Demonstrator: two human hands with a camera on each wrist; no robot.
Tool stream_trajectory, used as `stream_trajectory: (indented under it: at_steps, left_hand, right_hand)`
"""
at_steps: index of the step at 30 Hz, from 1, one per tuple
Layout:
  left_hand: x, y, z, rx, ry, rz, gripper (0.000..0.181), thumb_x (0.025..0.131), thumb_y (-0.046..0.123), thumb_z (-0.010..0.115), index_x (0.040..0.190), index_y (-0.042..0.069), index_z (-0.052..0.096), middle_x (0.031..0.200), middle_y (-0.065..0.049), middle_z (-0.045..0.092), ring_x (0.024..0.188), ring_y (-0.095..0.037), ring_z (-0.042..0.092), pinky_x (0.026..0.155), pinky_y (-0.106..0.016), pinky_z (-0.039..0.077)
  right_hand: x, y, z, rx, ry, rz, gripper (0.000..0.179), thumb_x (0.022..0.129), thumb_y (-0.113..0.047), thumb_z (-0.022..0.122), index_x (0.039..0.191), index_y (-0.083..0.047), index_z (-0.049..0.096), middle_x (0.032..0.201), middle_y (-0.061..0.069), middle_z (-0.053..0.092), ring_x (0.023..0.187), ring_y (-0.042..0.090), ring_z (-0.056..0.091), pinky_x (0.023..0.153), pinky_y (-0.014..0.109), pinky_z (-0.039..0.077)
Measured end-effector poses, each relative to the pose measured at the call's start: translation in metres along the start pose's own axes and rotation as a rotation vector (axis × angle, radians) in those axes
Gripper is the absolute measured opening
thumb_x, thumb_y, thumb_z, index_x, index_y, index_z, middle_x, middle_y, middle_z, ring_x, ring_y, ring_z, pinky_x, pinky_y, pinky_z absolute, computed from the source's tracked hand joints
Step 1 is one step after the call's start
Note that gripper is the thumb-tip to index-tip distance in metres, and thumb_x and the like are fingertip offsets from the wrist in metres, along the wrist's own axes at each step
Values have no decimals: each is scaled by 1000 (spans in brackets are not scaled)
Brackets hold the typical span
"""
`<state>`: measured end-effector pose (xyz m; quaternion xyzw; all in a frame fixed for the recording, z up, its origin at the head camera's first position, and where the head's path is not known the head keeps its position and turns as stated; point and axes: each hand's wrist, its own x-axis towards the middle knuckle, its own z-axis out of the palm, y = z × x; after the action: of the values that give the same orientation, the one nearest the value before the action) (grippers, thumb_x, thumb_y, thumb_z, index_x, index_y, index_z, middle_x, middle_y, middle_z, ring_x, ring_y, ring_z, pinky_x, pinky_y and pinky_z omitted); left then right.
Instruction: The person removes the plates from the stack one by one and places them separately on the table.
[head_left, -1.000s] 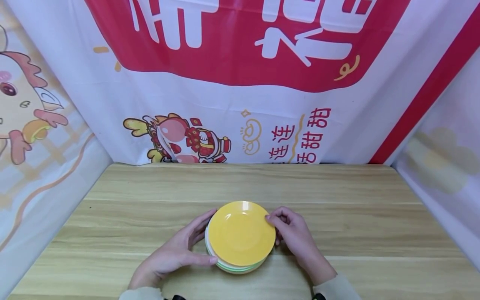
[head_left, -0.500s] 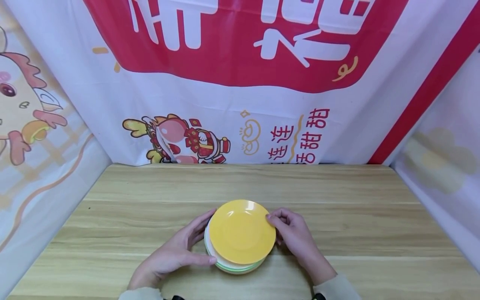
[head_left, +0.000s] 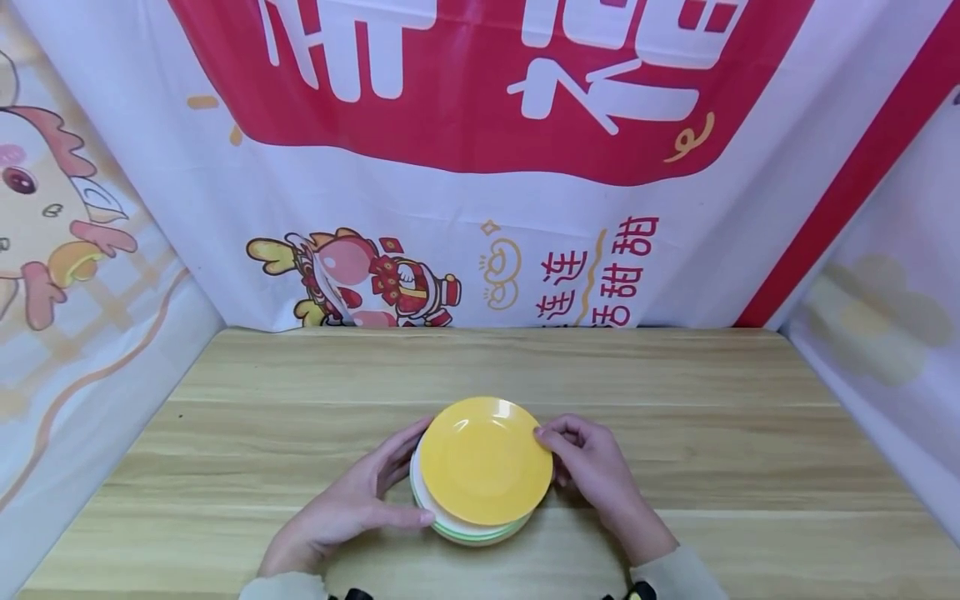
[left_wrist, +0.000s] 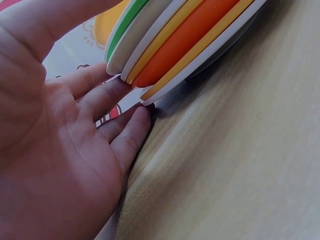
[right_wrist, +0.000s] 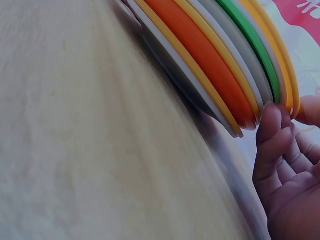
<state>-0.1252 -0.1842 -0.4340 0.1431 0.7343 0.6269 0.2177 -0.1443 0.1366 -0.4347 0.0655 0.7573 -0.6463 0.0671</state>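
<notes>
A wooden table (head_left: 735, 417) runs beneath both hands, bearing a stack of plates (right_wrist: 200, 65) between them. The top yellow plate (head_left: 486, 460) sits off-centre, towards the right hand (head_left: 588, 462), which pinches its rim. The left hand (head_left: 360, 500) curves its thumb and fingers about the stack's other side. The step seems to be separating the top plate; the next move likely calls for lifting it while the left steadies the rest.

A round, glossy yellow plate (head_left: 486, 461), face up, is pinched at its rim by the right fingers (right_wrist: 271, 122), lying off-centre over a stack (right_wrist: 206, 62) of white, green, grey and orange plates held against the left fingers (left_wrist: 104, 100).
</notes>
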Motion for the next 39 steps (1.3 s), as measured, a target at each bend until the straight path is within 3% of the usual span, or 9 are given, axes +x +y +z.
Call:
stream_trajectory:
  at_steps: [3,12,20,29,35,39]
  left_hand:
    - [0,0,0,-5,-2,8,105,84,15,93,169,25,32,179,0,27,166,-34,25,115,-4,32]
    - [0,-1,-1,-8,-2,16,104,84,14,92,169,26,33,179,0,28,166,-34,27,116,-5,33]
    - [0,-1,-1,-15,-5,13,104,84,14,92,169,26,33,179,0,29,166,-35,26,115,-5,33]
    - [0,-3,0,-12,-5,26,104,84,13,92,169,24,33,178,-2,30,165,-37,26,115,-4,33]
    - [-1,-3,1,-16,-7,31,104,84,13,92,169,24,33,178,-1,30,166,-36,25,116,-4,32]
    - [-1,-2,1,-14,-10,30,103,84,13,92,169,23,34,178,-2,30,166,-38,25,115,-4,32]
  right_hand:
    - [1,1,-3,13,-22,-4,24,98,-25,78,107,-3,76,73,1,68,58,14,56,51,22,47]
    - [3,0,-10,47,-104,18,29,99,-26,77,112,0,74,79,4,71,61,14,58,55,22,52]
    - [3,0,-13,60,-124,49,31,102,-25,74,118,2,74,88,5,74,66,14,59,57,21,53]
    - [5,2,-22,101,-166,45,35,101,-28,74,118,3,72,83,2,68,64,11,55,57,19,48]
    - [5,2,-29,133,-216,39,40,104,-28,70,124,7,68,90,2,71,67,11,57,61,20,52]
    - [6,1,-34,130,-198,55,42,104,-29,71,127,6,68,95,2,73,72,13,61,64,21,55]
